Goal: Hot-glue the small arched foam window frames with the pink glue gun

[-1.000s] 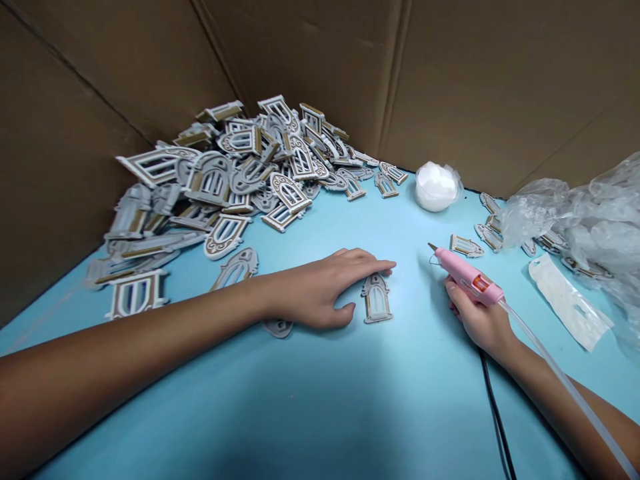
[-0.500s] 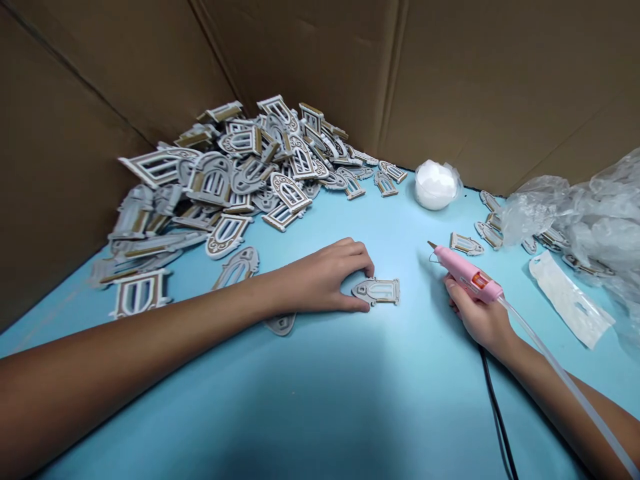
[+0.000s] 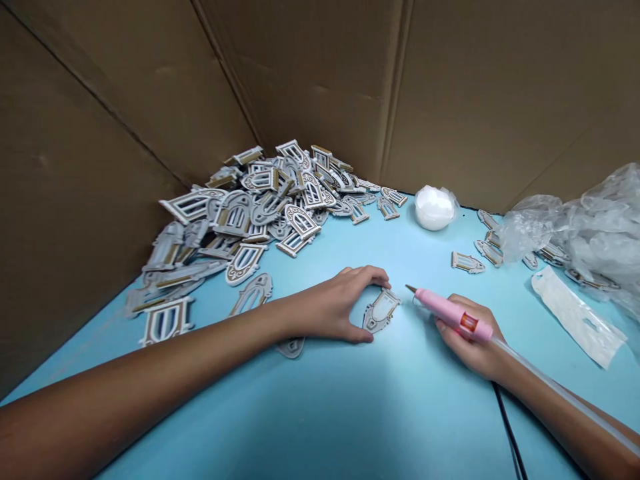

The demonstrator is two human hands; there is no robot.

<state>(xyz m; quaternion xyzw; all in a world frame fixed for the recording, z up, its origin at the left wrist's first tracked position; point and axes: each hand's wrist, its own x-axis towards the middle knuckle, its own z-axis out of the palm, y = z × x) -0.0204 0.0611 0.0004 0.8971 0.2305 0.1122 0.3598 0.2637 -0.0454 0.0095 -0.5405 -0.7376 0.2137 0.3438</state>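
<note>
My left hand [image 3: 336, 308] pinches a small grey arched window piece [image 3: 381, 311] between thumb and forefinger, holding it flat on the blue table [image 3: 320, 413]. My right hand [image 3: 473, 347] grips a pink hot glue gun [image 3: 447, 311], a clear glue stick trailing from its back. The gun's metal tip points left and sits just right of the window piece, a short gap from it. Another grey piece [image 3: 291, 347] lies partly under my left wrist.
A big heap of grey-and-tan window pieces [image 3: 255, 207] fills the back left corner. A white round tub [image 3: 434, 207] stands at the back. Crumpled clear plastic bags [image 3: 580, 230], a few loose pieces [image 3: 467, 263] and a flat packet [image 3: 577, 315] lie at right. Cardboard walls enclose the table.
My left hand turned the window piece and closed on it with thumb and forefinger. My right hand brought the glue gun left, its tip now close to the piece. The camera tilted up.
</note>
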